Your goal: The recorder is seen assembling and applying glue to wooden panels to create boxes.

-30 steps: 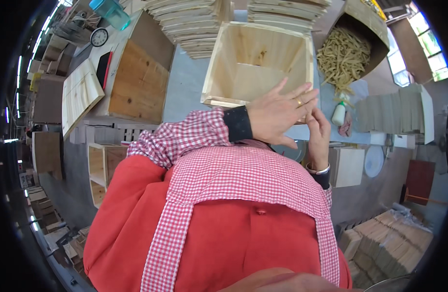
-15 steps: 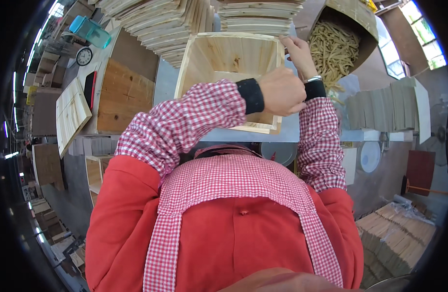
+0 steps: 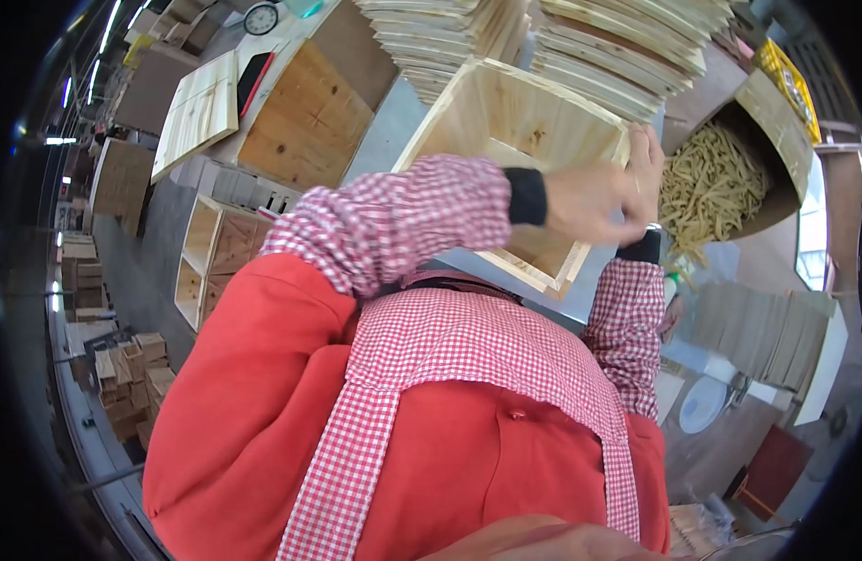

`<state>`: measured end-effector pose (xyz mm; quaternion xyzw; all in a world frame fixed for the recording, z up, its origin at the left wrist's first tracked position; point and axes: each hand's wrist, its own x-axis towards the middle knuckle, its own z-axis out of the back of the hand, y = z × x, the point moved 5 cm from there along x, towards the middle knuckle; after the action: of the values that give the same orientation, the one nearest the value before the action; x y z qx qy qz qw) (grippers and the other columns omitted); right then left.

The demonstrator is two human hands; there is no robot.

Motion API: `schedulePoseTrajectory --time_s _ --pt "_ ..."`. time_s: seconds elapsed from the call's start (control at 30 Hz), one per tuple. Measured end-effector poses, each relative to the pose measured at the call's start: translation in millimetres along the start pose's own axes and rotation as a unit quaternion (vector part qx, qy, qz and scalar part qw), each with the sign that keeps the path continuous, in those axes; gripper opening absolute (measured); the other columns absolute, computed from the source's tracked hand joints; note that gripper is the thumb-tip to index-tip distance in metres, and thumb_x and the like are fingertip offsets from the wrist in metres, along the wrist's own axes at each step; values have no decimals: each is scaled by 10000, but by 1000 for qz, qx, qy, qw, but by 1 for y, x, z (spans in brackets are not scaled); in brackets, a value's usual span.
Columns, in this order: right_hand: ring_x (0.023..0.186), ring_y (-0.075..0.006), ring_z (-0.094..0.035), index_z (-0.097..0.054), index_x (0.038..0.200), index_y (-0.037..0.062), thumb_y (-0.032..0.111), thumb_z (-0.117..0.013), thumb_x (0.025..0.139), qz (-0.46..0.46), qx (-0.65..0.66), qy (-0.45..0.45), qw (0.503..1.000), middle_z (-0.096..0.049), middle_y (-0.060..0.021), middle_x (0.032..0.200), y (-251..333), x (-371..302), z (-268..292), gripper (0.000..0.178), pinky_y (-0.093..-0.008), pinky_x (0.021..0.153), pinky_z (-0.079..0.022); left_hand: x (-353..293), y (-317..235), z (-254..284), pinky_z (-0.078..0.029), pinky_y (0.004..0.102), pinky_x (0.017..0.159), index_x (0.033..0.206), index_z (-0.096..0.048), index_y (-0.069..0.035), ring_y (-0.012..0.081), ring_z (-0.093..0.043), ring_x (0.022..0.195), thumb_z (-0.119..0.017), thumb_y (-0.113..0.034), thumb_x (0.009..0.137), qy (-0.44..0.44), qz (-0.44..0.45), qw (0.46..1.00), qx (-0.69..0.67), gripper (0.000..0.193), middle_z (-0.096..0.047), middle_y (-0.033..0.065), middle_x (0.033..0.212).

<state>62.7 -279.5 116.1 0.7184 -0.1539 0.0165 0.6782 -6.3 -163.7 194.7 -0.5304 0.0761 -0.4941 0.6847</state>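
Head view: both hands, left hand (image 3: 594, 201) and right hand (image 3: 648, 159), apparently still gripping the now tilted, farther-right wooden box (image 3: 515, 122).

- My sleeve (image 3: 393, 224) is red-and-white check, ending in a black cuff (image 3: 526, 196).
- The apron (image 3: 468, 374) below the sleeve is plain red, its straps the same check.
- The open box (image 3: 515, 122) above the sleeve is pale, knotty wood.
- The sticks (image 3: 711, 187) right of the box are straw yellow, in a brown carton (image 3: 777, 112).

Bright even daylight, window glare at right edge, soft shadows, heavy fisheye bending, black vignette corners, slight motion blur.
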Motion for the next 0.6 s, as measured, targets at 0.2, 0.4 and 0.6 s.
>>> schedulePoseTrajectory --time_s 0.2,0.4,0.6 --pt "699 -54 -386 -515 769 52 184 -490 940 -16 46 -16 999 -441 58 743 -9 -1 -1 217 -232 637 -352 -81 103 204 -461 239 658 1032 -646 -44 105 -570 769 -701 -193 811 -337 373 864 29 272 -623 40 855" --pt "766 -68 -437 -573 869 28 210 -490 941 -25 -18 -12 999 -513 22 822 -5 1 6 213 -235 710 -378 -87 160 203 -496 305 739 1075 -610 -49 155 -607 864 -632 -187 873 -303 465 793 -252 246 -633 66 1046" --pt "781 -118 -542 -620 964 -8 250 -522 925 -20 -334 34 942 -609 -50 900 30 8 13 279 -268 723 -437 -80 219 206 -499 305 740 1073 -610 -36 152 -604 878 -663 -213 849 -236 341 881 -226 290 -629 84 1059"
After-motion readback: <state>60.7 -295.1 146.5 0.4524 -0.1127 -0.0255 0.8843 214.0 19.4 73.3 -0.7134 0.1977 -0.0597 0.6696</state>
